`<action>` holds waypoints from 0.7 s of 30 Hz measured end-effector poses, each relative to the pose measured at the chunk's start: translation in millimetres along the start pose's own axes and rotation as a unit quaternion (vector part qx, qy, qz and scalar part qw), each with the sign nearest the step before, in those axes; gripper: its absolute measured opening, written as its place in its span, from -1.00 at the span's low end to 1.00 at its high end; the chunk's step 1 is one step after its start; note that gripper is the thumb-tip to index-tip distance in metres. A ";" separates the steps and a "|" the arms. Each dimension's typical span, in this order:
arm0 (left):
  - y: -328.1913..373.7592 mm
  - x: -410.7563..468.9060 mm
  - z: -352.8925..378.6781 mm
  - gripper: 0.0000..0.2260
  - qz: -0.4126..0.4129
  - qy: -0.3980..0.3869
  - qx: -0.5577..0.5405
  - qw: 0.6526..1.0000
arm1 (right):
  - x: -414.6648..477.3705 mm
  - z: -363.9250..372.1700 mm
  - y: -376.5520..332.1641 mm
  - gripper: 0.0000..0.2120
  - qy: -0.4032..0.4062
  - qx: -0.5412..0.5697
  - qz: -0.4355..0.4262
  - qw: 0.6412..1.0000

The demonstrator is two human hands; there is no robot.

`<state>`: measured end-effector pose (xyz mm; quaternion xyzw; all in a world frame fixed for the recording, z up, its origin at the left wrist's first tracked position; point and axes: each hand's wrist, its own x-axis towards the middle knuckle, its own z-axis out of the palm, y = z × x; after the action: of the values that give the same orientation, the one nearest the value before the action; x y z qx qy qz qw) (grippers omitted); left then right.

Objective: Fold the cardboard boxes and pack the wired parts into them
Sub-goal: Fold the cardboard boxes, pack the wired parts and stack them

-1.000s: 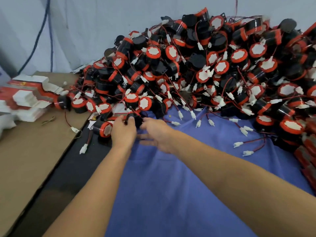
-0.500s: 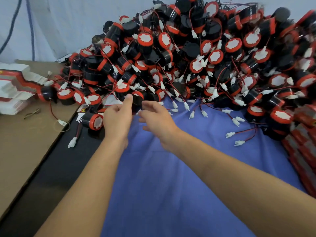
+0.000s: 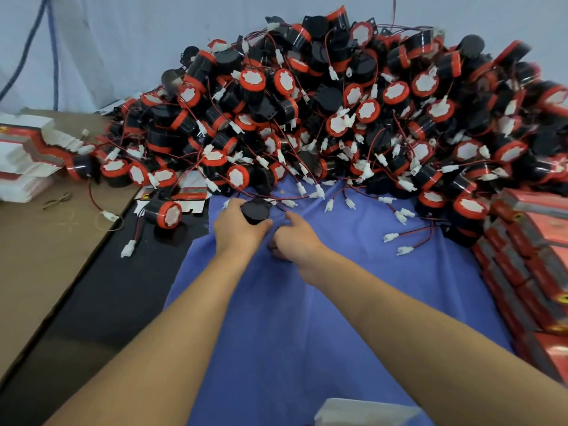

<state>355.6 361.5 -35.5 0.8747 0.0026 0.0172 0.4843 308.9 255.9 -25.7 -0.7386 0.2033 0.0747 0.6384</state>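
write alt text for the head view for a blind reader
A person's left hand grips a black round wired part at the foot of a big heap of black-and-red wired parts on a blue cloth, the right hand close beside it. At left lie flat box blanks, at right stacked red boxes.

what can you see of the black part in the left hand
The part is a small round black drum that looks like plastic, with its dark end facing the camera and no red ring showing. The left hand grips it from below. It sits at the near edge of the pile, over the blue cloth. The right hand is close beside it; whether it touches the part cannot be told.
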 end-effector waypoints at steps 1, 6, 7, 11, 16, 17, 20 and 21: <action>-2.7 -2.3 1.8 -0.56 0.016 0.014 -0.008 1.000 | 5.9 -0.1 0.2 -0.52 0.013 0.007 -0.002 1.000; -13.0 -13.3 5.1 -0.51 0.136 0.020 -0.048 0.989 | 17.3 -0.3 -2.2 -0.71 0.018 0.106 0.013 0.994; -11.0 -15.7 3.1 -0.49 0.145 0.007 -0.061 0.988 | 14.9 -2.5 -4.2 -0.82 0.021 0.142 0.019 0.990; 8.3 -37.1 -9.5 -0.61 0.215 -0.069 -0.135 0.965 | -11.2 -24.4 -18.7 -0.78 -0.025 0.286 -0.004 0.958; 46.0 -82.3 -35.5 -0.51 0.170 -0.046 -0.325 0.929 | -75.9 -56.5 -30.6 -0.67 -0.097 0.297 -0.096 0.945; 52.6 -91.2 -43.7 -0.46 0.149 -0.059 -0.333 0.929 | -90.9 -61.7 -30.9 -0.67 -0.099 0.295 -0.112 0.944; 68.4 -124.1 -62.8 -0.43 0.137 -0.133 -0.290 0.938 | -136.6 -76.2 -32.1 -0.69 -0.077 0.259 -0.153 0.950; 72.1 -136.7 -66.9 -0.47 0.155 -0.142 -0.267 0.940 | -151.4 -80.8 -32.0 -0.69 -0.063 0.243 -0.167 0.954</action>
<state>215.9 377.0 57.3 0.6960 -0.2063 -0.0322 0.6870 172.4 211.5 73.5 -0.5787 0.0488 -0.0381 0.8132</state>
